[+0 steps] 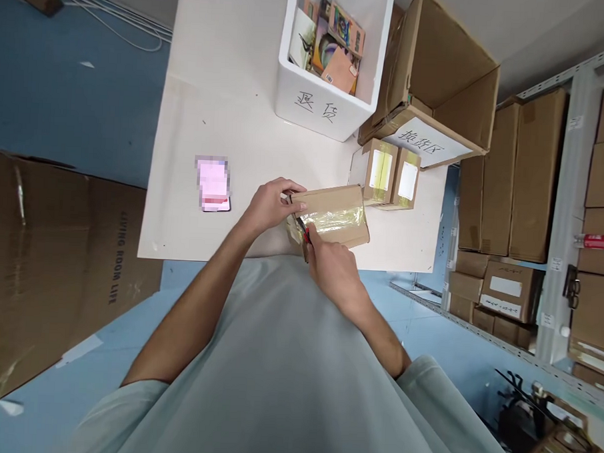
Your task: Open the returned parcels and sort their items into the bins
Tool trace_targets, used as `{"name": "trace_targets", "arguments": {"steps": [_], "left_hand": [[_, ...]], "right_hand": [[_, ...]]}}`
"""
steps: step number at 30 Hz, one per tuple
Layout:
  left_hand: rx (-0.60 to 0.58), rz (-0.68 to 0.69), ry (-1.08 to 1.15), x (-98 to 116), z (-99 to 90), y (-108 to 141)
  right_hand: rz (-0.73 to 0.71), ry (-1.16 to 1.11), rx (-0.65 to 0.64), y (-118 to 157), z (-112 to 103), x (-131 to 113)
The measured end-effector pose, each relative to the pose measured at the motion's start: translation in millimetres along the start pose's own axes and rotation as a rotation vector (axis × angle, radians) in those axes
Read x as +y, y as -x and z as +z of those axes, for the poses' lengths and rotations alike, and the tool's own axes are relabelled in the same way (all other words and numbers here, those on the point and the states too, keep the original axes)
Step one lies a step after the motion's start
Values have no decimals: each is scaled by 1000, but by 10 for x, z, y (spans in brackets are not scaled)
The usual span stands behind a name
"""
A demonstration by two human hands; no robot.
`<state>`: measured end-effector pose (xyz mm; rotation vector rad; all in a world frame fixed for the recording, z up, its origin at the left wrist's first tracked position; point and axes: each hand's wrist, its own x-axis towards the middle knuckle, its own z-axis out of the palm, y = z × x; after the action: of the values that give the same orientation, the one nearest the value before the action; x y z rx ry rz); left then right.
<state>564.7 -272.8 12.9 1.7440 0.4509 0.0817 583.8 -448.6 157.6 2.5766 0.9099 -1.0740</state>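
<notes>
A brown cardboard box (335, 211) with clear, yellowish tape along its top lies at the front edge of the white table, slightly tilted. My left hand (273, 204) grips the box's left end, thumb on top and fingers bent around the edge. In my right hand (333, 262) is a small cutter (305, 233) with a red part and a dark blade, its tip against the taped left end of the box. My right fingers are closed around it and hide most of its handle.
On the white table (202, 102), a phone (214, 184) lies left. Behind are a white foam bin (324, 107) holding booklets and a large open carton (438, 79). Two small boxes (392, 174) stand right of the box. Shelves (557, 217) with cartons are further right.
</notes>
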Motion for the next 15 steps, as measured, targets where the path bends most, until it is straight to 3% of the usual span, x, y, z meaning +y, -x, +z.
{"name": "trace_targets", "arguments": {"steps": [3,8,15], "left_hand": [[24,-10,-8,9,9,25],[29,-13,-19,20,49,77],[56,3,-55,-3,76,119]], "right_hand": [[12,61,-14,-10,-11,-148],[55,93,-98,56,13,-160],[74,36,-59,113,104,-178]]}}
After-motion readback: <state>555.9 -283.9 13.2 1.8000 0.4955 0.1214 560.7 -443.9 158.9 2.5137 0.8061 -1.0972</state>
